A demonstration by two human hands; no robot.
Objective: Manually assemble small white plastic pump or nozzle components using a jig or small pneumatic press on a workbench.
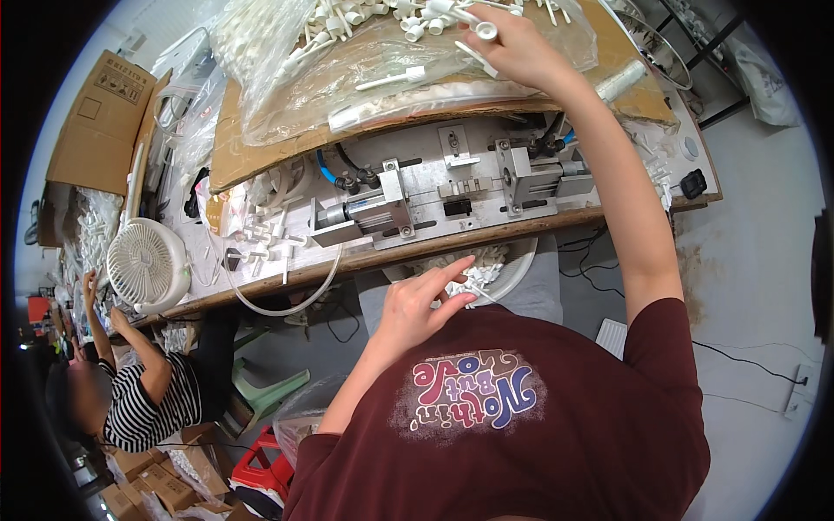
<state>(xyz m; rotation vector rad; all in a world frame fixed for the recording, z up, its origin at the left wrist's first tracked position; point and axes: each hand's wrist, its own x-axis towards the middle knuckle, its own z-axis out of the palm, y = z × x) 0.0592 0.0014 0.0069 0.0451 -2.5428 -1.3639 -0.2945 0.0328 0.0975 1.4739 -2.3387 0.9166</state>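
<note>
My right hand (514, 45) reaches to the far side of the bench, its fingers closed around a white plastic stem with a cup-shaped head (486, 31). Similar white pieces (347, 17) lie heaped on clear plastic sheeting around it. My left hand (415, 304) is held near my body, fingers apart, with nothing visible in it. Just beyond its fingertips, a round tub (519, 267) on my lap holds small white parts. Between the hands, a metal clamping fixture (460, 187) with two facing cylinders is mounted on the bench; no white piece shows in its middle.
A cardboard sheet (234, 143) overhangs the fixture's back. White parts (261, 239) and a looped clear hose (300, 311) lie left, near a white fan (148, 265). Another person (156, 391) works at far left. A black knob-like object (692, 183) sits at the right corner.
</note>
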